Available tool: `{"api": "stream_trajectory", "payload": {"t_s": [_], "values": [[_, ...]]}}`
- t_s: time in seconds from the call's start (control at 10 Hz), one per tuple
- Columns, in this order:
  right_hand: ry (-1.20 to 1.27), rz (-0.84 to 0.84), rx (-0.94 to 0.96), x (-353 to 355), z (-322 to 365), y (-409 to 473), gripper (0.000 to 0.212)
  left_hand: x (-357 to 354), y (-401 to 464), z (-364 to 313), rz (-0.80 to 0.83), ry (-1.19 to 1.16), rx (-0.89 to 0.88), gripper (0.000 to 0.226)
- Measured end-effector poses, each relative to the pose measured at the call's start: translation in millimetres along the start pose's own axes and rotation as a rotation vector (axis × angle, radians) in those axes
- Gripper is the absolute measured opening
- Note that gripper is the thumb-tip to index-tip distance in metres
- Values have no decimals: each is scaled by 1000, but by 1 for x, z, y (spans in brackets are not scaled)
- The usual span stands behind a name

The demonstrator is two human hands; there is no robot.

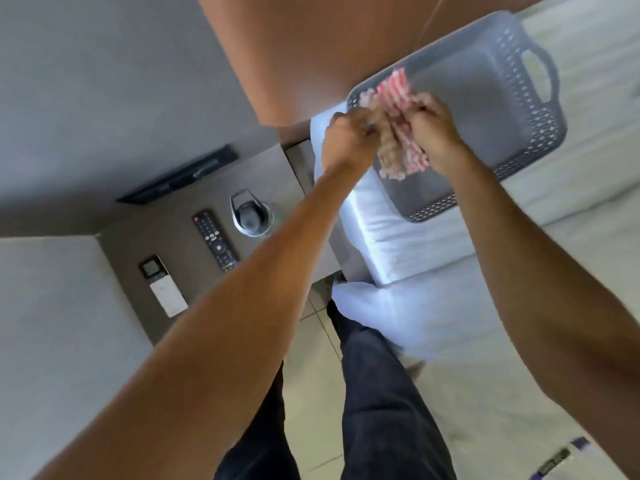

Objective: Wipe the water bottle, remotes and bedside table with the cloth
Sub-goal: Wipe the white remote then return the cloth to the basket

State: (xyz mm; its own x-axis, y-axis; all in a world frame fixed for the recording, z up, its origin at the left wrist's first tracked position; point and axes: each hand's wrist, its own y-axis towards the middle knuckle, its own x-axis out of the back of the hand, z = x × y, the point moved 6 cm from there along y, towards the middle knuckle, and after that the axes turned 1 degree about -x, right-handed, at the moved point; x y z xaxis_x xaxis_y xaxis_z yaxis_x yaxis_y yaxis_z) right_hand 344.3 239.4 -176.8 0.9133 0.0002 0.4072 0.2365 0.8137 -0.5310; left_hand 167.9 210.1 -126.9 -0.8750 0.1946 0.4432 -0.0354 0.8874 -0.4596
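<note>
Both hands hold a red-and-white cloth point(398, 129) over a grey basket point(491, 109) on the bed. My left hand point(349, 136) grips the cloth's left side and my right hand point(433, 129) grips its right side. Down to the left is the dark bedside table point(194, 299). On it stand a clear water bottle point(251, 216) with a dark lid, a black TV remote point(215, 240) beside it, and a white remote point(163, 285) with a small screen nearer the front left.
A white pillow point(381, 244) lies under the basket's near edge. A brown headboard point(311, 46) rises behind. A black wall panel point(180, 174) sits at the table's back. My dark trousers point(363, 393) and the tiled floor point(311, 341) fill the bottom.
</note>
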Motion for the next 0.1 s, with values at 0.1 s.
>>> {"api": "stream_trajectory", "payload": {"t_s": [0.1], "values": [[-322, 46, -3, -8, 1, 11, 31, 7, -10, -2, -36, 153, -48, 40]]}}
